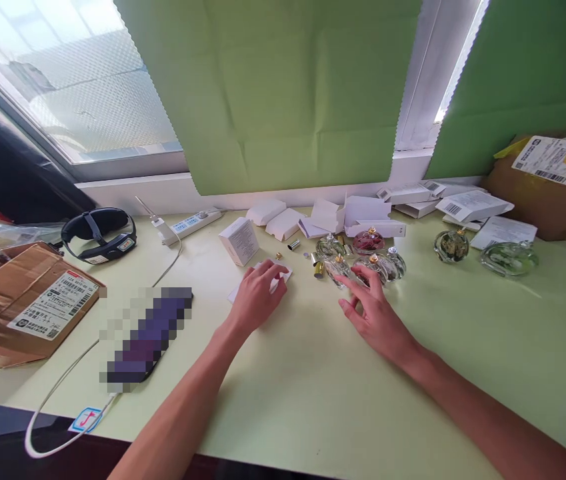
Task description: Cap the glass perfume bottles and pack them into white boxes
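My left hand (259, 293) is over a flat white carton (287, 275) on the table, its bent fingers gripping it and hiding most of it. My right hand (375, 313) is open, fingers apart, with the fingertips at the near edge of a group of glass perfume bottles. A clear bottle (339, 268) with a gold neck is nearest to the index finger. Behind it are a pink-red bottle (369, 241) and a greenish bottle (330, 247). Gold and silver caps (319, 270) lie left of the group. An upright white box (239, 241) stands beyond my left hand.
Opened white cartons (325, 217) lie along the window sill. Two more bottles, one round (451, 247) and one oval (509, 259), stand at right. Brown parcels (547, 193) sit at both sides. A phone (150, 337), white cable, power strip (195, 224) and black headset (100, 235) are at left.
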A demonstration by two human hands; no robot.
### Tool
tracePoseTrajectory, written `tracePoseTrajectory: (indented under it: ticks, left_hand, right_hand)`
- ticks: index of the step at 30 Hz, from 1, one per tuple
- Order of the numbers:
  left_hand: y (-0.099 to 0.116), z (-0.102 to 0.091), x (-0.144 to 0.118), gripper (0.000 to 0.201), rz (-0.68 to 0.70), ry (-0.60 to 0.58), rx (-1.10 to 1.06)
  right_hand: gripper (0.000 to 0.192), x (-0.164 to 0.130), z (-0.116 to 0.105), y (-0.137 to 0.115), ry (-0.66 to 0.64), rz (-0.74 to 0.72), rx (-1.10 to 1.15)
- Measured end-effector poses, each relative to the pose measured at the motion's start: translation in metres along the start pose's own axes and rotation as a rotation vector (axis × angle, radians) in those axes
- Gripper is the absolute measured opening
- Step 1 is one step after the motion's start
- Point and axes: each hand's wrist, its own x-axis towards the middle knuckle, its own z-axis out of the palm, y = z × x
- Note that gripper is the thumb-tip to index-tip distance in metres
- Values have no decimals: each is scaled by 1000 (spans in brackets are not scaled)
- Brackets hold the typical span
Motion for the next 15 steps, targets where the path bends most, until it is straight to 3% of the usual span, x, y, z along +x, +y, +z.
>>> tracePoseTrajectory:
  ticks: [5,11,15]
  left_hand:
    - [-11,-3,3,29,-182,96,43]
    - [-19,1,3,48,-239,-88,36]
    - [-20,-2,3,42,-301,-90,64]
  right_hand:
    - [51,1,0,1,-71,46,-65]
    - [40,0,-1,3,-29,35,-27]
    - [29,-1,-2,-2,-14,10,-61]
